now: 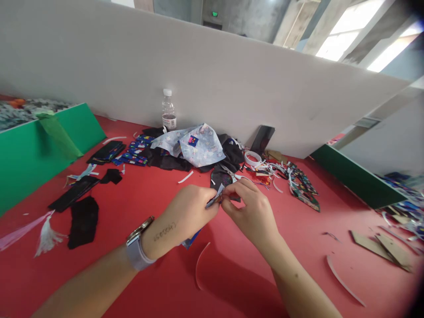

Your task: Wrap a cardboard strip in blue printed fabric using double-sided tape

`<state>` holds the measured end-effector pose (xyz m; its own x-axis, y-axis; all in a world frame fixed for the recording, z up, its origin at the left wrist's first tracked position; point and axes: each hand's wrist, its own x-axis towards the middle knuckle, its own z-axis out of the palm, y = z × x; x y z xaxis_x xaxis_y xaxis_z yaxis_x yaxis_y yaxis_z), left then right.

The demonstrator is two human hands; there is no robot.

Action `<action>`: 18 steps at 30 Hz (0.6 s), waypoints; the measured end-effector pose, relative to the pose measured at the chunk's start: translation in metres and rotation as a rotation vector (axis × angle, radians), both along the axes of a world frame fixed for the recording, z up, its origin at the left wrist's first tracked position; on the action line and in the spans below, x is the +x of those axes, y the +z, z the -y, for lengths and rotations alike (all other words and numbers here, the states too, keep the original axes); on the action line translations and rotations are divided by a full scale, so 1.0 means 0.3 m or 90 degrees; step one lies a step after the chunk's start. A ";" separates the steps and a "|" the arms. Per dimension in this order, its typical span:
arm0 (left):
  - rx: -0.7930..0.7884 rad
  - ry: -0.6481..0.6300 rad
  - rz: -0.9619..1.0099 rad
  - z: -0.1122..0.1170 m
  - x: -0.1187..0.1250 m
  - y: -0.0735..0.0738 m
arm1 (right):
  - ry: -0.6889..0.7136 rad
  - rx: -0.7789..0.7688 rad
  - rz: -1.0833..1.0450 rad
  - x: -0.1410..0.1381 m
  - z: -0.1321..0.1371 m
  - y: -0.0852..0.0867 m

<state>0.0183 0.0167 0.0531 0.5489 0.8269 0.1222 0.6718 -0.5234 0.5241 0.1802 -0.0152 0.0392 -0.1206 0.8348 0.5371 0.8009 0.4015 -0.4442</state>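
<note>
On the red table (pixel 159 282), close to you, a thin curved strip (pixel 197 267) lies between your forearms, and another curved strip (pixel 342 282) lies well out to the right of your right arm. You wear a watch (pixel 139 247) with a pale band on your left wrist, and writing shows on the skin just past it. A bit of blue printed cloth (pixel 191 240) shows beneath your left hand (pixel 195 203).

That hand is closed, pinching a small folded piece of cloth (pixel 214 198), which sits between your two hands in the middle of the view. Your right hand (pixel 253 205) has thumb and forefinger bent toward each other in a ring at the cloth's right end; you cannot tell from here whether they grip it.

Out to your left lie a white tassel (pixel 49 234) and a black cloth (pixel 83 221); to your right, brown card pieces (pixel 369 244) overlap.

Just beyond your hands, scissors (pixel 230 173) lie on dark fabric. Behind them are a roll of tape (pixel 252 159) and a heap topped by a light blue printed cloth (pixel 202 148). Farther back, a phone (pixel 263 139) leans against the white partition (pixel 185 66), and a clear bottle (pixel 168 112) stands upright near it.
</note>
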 end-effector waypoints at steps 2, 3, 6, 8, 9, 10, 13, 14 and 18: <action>-0.009 0.003 0.008 -0.001 0.000 -0.001 | -0.005 0.001 0.002 0.003 0.000 -0.001; -0.009 0.005 0.010 -0.001 0.000 -0.001 | -0.009 -0.002 0.008 0.004 -0.001 -0.001; -0.003 0.015 0.012 0.001 0.002 0.000 | -0.012 -0.015 0.030 0.007 -0.001 -0.002; 0.001 0.017 0.013 0.004 0.002 0.001 | -0.008 -0.022 0.039 0.008 0.000 -0.001; 0.003 0.017 0.014 0.005 0.002 0.001 | -0.005 -0.024 0.041 0.008 0.001 -0.001; 0.004 0.016 0.015 0.006 0.001 0.000 | -0.004 -0.024 0.043 0.008 0.002 -0.001; 0.008 0.014 0.016 0.008 0.000 -0.003 | -0.007 -0.028 0.049 0.006 0.003 0.001; 0.010 0.014 0.014 0.008 -0.001 -0.005 | -0.011 -0.029 0.050 0.005 0.003 0.002; 0.019 0.011 0.009 0.008 0.002 -0.007 | -0.020 -0.025 0.053 0.000 -0.002 0.000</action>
